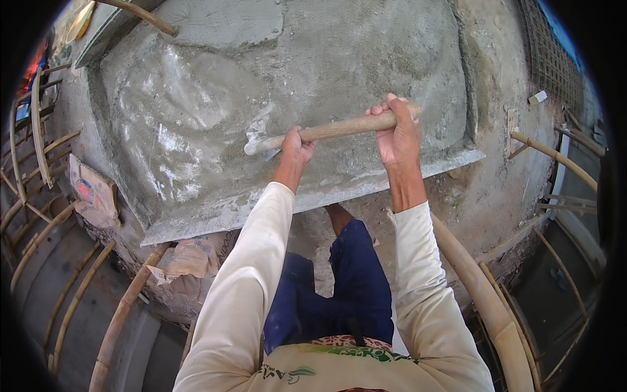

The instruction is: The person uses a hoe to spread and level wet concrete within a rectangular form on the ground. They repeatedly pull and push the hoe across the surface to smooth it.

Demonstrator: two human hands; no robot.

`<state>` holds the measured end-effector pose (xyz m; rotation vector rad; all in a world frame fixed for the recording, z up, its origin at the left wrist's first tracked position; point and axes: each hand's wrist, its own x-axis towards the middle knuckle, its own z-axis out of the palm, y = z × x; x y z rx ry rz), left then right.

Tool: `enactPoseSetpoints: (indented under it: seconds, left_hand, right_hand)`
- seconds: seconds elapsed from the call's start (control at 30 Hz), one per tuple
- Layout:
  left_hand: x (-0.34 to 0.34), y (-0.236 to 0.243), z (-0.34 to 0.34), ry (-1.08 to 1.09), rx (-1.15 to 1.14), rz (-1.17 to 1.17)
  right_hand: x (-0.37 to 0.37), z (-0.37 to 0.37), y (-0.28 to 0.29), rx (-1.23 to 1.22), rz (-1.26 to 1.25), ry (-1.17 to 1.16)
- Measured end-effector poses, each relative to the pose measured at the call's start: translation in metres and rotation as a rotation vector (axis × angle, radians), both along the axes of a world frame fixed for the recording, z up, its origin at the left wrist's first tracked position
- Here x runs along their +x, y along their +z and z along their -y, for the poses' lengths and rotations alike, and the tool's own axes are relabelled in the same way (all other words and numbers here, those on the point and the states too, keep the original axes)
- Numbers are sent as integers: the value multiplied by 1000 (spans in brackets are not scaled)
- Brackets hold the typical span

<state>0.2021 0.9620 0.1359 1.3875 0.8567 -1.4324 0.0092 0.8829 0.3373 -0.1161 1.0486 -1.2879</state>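
Two hands on one wood-handled tool (pixel 349 127): left hand (pixel 297 151) has fingers closed round the shaft near its caked head, right hand (pixel 398 134) has fingers wrapped near the other end. Tool sits over the wet grey mix (pixel 196 114), inside the low rim (pixel 313 204). Progress, my read: midway. Mix is wetted and spread; ridges at left look unlevelled (smoother patch up top, can't tell if finished). Writing: lettering on the paper sacks (pixel 96 195) and shirt (pixel 294 366); none visible on the tool.

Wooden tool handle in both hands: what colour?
The wooden tool handle is light tan-brown, best seen in the head view.
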Motion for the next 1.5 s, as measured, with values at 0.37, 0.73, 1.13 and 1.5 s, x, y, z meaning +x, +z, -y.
enactPoseSetpoints:
  seconds: [0.37, 0.73, 1.13, 1.5]
  left_hand:
    - [-126, 249, 125, 221, -530, -508]
    - [-39, 97, -75, -326, 37, -16]
    - [-121, 46, -86, -473, 91, -150]
    - [-197, 204, 6, 96, -210, -510]
  right_hand:
    - [-72, 77, 286, -584, -374, 322]
    - [-78, -110, 69, 140, 27, -311]
    - [-104, -135, 70, 199, -249, -421]
    - [-97, 21, 256, -269, -506, 106]
